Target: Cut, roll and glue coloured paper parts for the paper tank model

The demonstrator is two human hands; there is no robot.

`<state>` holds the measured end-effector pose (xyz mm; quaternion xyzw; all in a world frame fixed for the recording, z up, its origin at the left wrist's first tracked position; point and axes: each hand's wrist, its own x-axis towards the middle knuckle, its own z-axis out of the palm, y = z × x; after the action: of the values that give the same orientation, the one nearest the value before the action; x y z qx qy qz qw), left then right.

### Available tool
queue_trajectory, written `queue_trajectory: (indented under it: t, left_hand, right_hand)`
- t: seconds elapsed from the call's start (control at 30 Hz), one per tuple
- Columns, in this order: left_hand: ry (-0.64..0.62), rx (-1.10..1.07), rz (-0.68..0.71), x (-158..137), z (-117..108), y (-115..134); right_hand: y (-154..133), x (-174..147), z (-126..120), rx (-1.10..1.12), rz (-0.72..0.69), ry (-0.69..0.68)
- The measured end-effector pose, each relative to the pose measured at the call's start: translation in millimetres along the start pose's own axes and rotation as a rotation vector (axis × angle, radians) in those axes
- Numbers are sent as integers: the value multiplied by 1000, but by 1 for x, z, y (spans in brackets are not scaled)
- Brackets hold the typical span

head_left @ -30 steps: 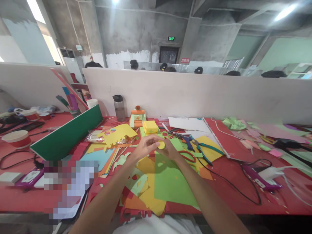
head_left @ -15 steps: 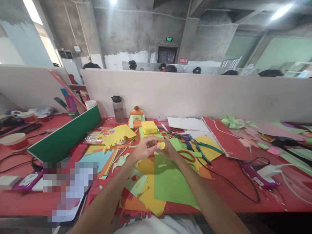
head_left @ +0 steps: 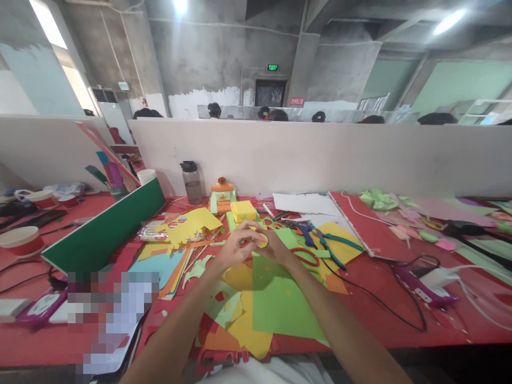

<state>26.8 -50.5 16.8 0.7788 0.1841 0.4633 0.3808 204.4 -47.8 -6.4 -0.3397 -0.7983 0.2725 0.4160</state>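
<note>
A small round yellow paper piece (head_left: 263, 241) is between my two hands, above the paper-strewn desk. My left hand (head_left: 239, 246) has its fingers curled, with thumb and fingertips on the piece's left edge. Against its right side is my right hand (head_left: 277, 247), fingers bent round it and partly hidden. Below the hands lies a green paper sheet (head_left: 284, 298) over yellow and orange scraps (head_left: 244, 325). Just behind them stands a yellow paper-wrapped block (head_left: 244, 211). Red-handled scissors (head_left: 306, 257) rest close to my right wrist.
Teal-handled pliers (head_left: 330, 246) lie to the right on yellow paper. A water bottle (head_left: 192, 183) and an orange-and-green paper model (head_left: 222, 198) stand by the white partition (head_left: 320, 154). A green board (head_left: 108, 226) stands at left. Purple power strips (head_left: 426, 288) with cables flank the work area.
The yellow piece has turned in my fingers, showing less of its face. My left fingers have shifted a little over it. The camera view has moved slightly.
</note>
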Motion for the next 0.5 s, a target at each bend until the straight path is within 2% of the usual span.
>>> queue_trajectory:
  t: [0.23, 0.5]
  left_hand:
    - [-5, 0, -4, 0, 0, 7]
    - [-28, -1, -24, 0, 1, 1]
  right_hand:
    - [0, 0, -1, 25, 19, 1]
    - [5, 1, -1, 9, -81, -41]
